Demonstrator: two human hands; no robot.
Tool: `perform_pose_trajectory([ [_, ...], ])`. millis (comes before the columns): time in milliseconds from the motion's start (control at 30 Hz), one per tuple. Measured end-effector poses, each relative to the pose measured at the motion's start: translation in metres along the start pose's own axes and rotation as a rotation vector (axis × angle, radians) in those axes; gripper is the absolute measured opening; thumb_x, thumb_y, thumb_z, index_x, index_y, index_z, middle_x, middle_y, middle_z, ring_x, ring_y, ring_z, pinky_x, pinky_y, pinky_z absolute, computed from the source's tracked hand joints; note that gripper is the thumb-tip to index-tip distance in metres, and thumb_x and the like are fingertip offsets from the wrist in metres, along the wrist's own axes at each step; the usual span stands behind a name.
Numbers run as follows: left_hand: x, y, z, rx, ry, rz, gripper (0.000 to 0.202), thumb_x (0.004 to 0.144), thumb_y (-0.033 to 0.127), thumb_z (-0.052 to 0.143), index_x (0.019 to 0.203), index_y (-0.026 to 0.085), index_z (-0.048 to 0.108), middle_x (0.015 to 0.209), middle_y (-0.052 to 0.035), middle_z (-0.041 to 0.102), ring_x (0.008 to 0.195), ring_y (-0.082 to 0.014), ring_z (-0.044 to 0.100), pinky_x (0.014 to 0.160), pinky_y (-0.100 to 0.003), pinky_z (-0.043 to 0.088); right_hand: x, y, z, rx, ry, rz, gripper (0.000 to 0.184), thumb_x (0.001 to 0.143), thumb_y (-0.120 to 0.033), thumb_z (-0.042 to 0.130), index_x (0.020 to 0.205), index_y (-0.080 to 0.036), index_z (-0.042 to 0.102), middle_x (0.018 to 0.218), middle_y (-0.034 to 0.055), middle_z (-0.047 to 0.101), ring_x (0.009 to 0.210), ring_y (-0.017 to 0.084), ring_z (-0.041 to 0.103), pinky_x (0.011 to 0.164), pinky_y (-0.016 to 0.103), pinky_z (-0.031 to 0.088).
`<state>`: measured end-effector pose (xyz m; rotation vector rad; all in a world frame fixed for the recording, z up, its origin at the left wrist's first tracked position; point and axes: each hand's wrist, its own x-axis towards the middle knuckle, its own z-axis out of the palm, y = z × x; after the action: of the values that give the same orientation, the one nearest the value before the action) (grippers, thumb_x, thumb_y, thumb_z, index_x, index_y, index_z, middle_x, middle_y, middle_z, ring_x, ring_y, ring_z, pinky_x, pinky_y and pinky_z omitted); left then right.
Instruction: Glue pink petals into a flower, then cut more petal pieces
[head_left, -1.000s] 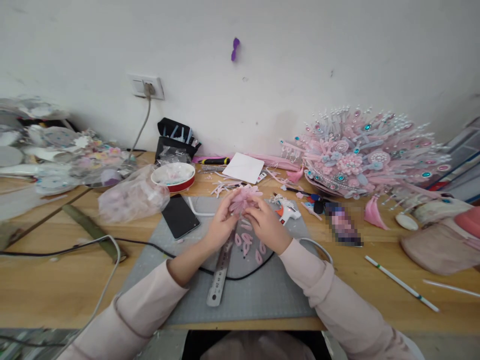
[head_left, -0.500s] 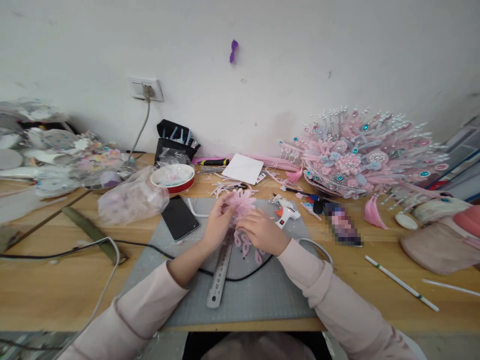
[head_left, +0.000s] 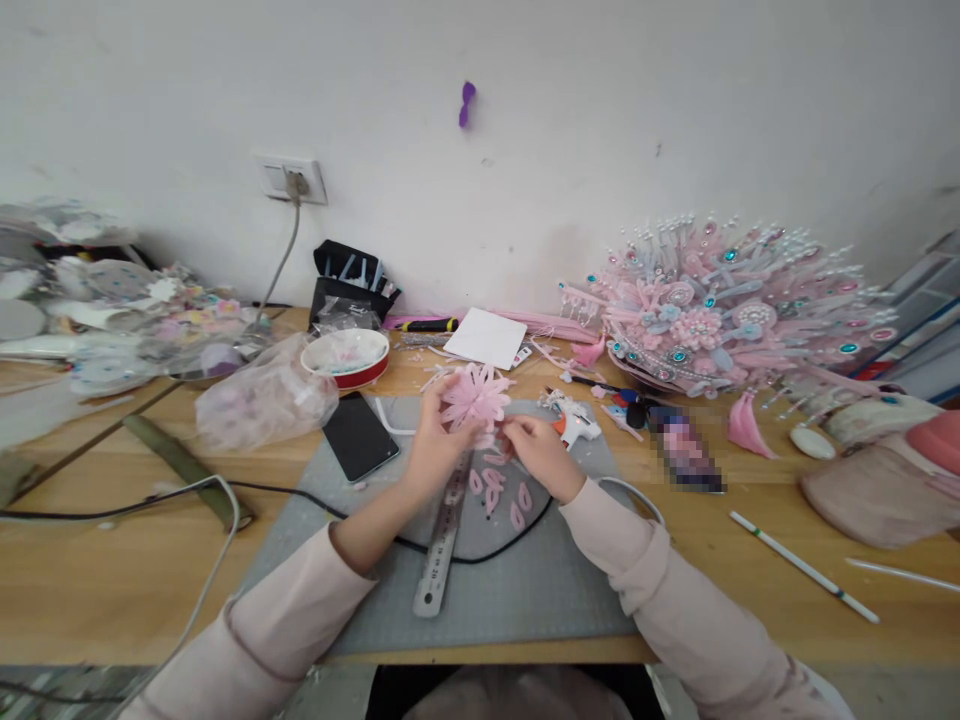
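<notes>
My left hand point(head_left: 431, 447) grips a pink many-petalled flower piece point(head_left: 474, 396) and holds it up facing me above the grey cutting mat point(head_left: 525, 580). Just to its right, my right hand point(head_left: 541, 452) is closed in a pinch near the flower's lower edge; what it pinches is too small to make out. Several loose pink petal loops point(head_left: 499, 490) lie on the mat under my hands, beside a steel ruler point(head_left: 443, 535).
A black phone point(head_left: 360, 434), a glue gun point(head_left: 574, 424) and a black cable point(head_left: 480, 555) lie by the mat. A red-rimmed bowl point(head_left: 346, 354), plastic bag point(head_left: 262, 398) and white card point(head_left: 487, 336) sit behind. A large pink beaded headdress point(head_left: 720, 310) stands at right.
The flower piece has been turned up so its face shows. My right hand has drawn back slightly to the right and closed into a pinch.
</notes>
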<state>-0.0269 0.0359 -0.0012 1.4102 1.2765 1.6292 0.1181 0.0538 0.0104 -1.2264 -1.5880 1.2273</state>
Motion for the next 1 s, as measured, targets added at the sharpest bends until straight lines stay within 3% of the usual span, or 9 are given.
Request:
perform_pose_trajectory([
  [133, -0.004, -0.005, 0.002, 0.041, -0.136, 0.109, 0.078, 0.059, 0.028, 0.072, 0.127, 0.022, 0.035, 0.136, -0.0111, 0.031, 0.127, -0.0254, 0.032, 0.103, -0.039, 0.030, 0.002, 0.000, 0.000, 0.176, -0.029, 0.014, 0.027, 0.074, -0.040, 0.050, 0.062, -0.017, 0.056, 0.059, -0.0009, 0.057, 0.055, 0.012, 0.054, 0.051, 0.024, 0.046],
  [267, -0.008, -0.007, 0.005, -0.116, -0.267, 0.042, 0.064, 0.069, 0.030, 0.065, 0.124, 0.023, 0.034, 0.130, -0.0103, 0.040, 0.117, -0.0211, 0.044, 0.096, -0.035, 0.038, 0.003, 0.002, -0.001, 0.178, 0.013, -0.013, 0.029, 0.069, -0.045, 0.057, 0.067, -0.016, 0.058, 0.061, -0.0013, 0.057, 0.057, 0.012, 0.053, 0.055, 0.024, 0.045],
  [433, -0.001, -0.005, 0.004, -0.223, -0.016, -0.027, 0.040, 0.069, 0.026, 0.063, 0.102, 0.023, 0.042, 0.096, -0.0003, 0.056, 0.086, -0.0125, 0.056, 0.076, -0.026, 0.046, 0.004, 0.005, -0.003, 0.024, 0.056, -0.119, 0.028, 0.072, -0.042, 0.055, 0.058, -0.018, 0.052, 0.052, -0.0036, 0.051, 0.052, 0.011, 0.049, 0.053, 0.023, 0.039],
  [567, 0.008, -0.004, -0.001, -0.139, -0.171, -0.199, 0.028, 0.068, 0.031, 0.063, 0.090, 0.018, 0.053, 0.079, 0.0008, 0.060, 0.068, -0.0123, 0.055, 0.066, -0.026, 0.044, 0.004, 0.008, -0.003, -0.139, 0.079, -0.184, 0.024, 0.076, -0.037, 0.052, 0.064, -0.017, 0.056, 0.057, -0.0020, 0.054, 0.057, 0.013, 0.051, 0.056, 0.025, 0.040],
  [633, 0.009, -0.004, -0.002, -0.083, -0.225, -0.221, 0.024, 0.067, 0.032, 0.063, 0.085, 0.017, 0.058, 0.076, 0.0005, 0.061, 0.066, -0.0126, 0.055, 0.065, -0.026, 0.043, 0.003, 0.008, -0.003, -0.213, 0.159, -0.259, 0.018, 0.076, -0.033, 0.054, 0.074, -0.016, 0.059, 0.067, 0.0009, 0.059, 0.063, 0.015, 0.054, 0.060, 0.027, 0.043],
  [733, 0.008, -0.004, -0.002, -0.014, -0.190, -0.211, 0.024, 0.068, 0.032, 0.062, 0.085, 0.016, 0.059, 0.073, 0.0011, 0.062, 0.065, -0.0128, 0.054, 0.064, -0.025, 0.042, 0.001, 0.007, -0.005, -0.379, 0.297, -0.485, 0.021, 0.076, -0.027, 0.057, 0.093, -0.016, 0.059, 0.088, 0.0073, 0.060, 0.079, 0.018, 0.056, 0.072, 0.032, 0.046],
  [800, 0.005, -0.001, -0.001, 0.051, -0.161, -0.187, 0.024, 0.069, 0.033, 0.061, 0.086, 0.016, 0.059, 0.072, 0.0015, 0.061, 0.064, -0.0129, 0.054, 0.062, -0.025, 0.042, 0.000, 0.005, -0.008, -0.511, 0.314, -0.642, 0.025, 0.078, -0.025, 0.056, 0.102, -0.017, 0.057, 0.098, 0.0102, 0.058, 0.091, 0.021, 0.054, 0.082, 0.036, 0.045],
  [867, 0.003, 0.003, -0.001, 0.111, -0.152, -0.148, 0.024, 0.070, 0.033, 0.059, 0.087, 0.016, 0.059, 0.073, 0.0012, 0.062, 0.065, -0.0129, 0.054, 0.063, -0.025, 0.042, -0.002, 0.005, -0.010, -0.625, 0.292, -0.739, 0.022, 0.082, -0.024, 0.053, 0.102, -0.016, 0.058, 0.098, 0.0114, 0.057, 0.096, 0.022, 0.052, 0.086, 0.037, 0.044],
  [1000, -0.001, 0.008, 0.001, 0.149, -0.163, -0.084, 0.025, 0.073, 0.033, 0.056, 0.091, 0.016, 0.058, 0.079, -0.0003, 0.063, 0.068, -0.0129, 0.054, 0.065, -0.024, 0.043, -0.001, 0.006, -0.011, -0.756, 0.238, -0.803, 0.017, 0.086, -0.023, 0.048, 0.088, -0.016, 0.063, 0.085, 0.0094, 0.057, 0.085, 0.021, 0.053, 0.077, 0.036, 0.046],
])
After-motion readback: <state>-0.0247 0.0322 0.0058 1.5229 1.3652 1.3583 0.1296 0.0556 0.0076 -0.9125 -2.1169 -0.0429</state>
